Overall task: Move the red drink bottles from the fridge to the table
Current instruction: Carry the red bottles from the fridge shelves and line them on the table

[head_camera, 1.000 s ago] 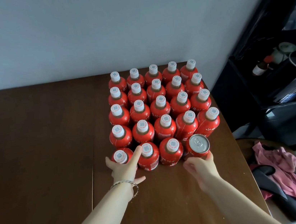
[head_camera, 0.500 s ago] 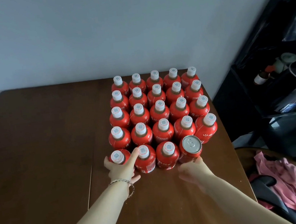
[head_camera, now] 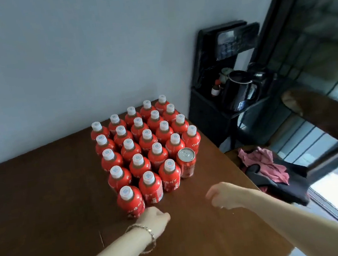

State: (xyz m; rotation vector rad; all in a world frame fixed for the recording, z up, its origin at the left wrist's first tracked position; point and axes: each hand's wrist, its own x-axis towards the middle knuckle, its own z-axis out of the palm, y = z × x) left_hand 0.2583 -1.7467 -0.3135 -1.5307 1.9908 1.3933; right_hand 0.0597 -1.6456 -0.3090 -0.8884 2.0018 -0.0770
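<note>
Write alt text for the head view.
Red drink bottles with white caps stand packed in a square block on a brown table, one red can filling a near corner. Both bare hands, left and right, hover empty just short of the block.

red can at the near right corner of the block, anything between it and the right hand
Nothing visible does. The red can stands at the block's near right corner, and only bare table lies between it and the right hand. The nearest red bottle stands to the can's left, off that line.
</note>
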